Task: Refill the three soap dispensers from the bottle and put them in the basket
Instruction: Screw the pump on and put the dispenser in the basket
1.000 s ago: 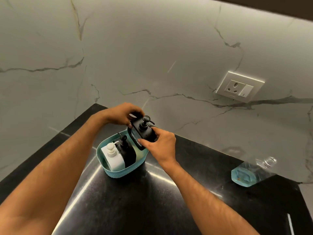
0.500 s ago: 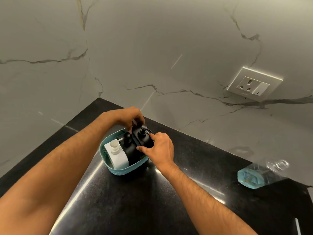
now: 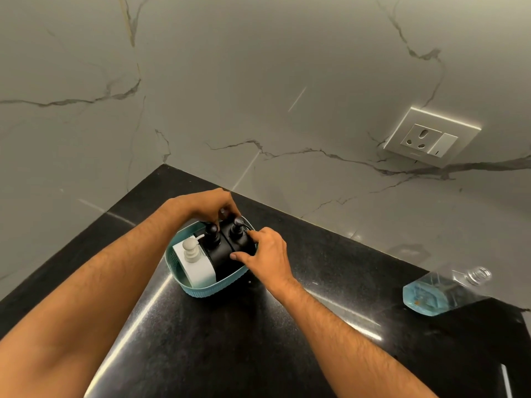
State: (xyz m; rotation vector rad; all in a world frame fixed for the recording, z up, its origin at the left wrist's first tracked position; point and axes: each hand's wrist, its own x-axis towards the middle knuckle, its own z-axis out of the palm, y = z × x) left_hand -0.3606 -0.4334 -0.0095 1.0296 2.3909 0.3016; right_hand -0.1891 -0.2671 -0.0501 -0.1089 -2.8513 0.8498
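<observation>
On the black worktop [image 3: 230,340], nearest to the camera, two bare forearms reach forward to the teal basket [image 3: 172,262], which stands a little left of centre, at about 11 o'clock from the bottom middle of the view.

The right hand [image 3: 265,257] has its fingers curled around the right side of the rightmost black dispenser [image 3: 240,242], thumb on its near face. The left hand [image 3: 205,203] comes from the far side, at 12 o'clock of the basket, with fingertips bent down onto the back of that same dispenser; how tightly it pinches I cannot tell.

The risks, as I judge them: this dispenser sits tight against the basket wall and against the middle black dispenser [image 3: 214,248]. If it is pushed down at a tilt, it may jam, or tip its neighbour. A finger resting on the pump head could squirt soap. The basket is light, so a sideways push could slide it.

At 3 o'clock, well apart from the basket, the clear bottle [image 3: 436,291] lies tilted with blue liquid inside and, it seems, no cap; it could leak.

Count: three dispensers in the basket, one white dispenser [image 3: 195,262] and two black; one basket; one bottle; one wall socket [image 3: 431,137] on the marble wall, farthest away.
</observation>
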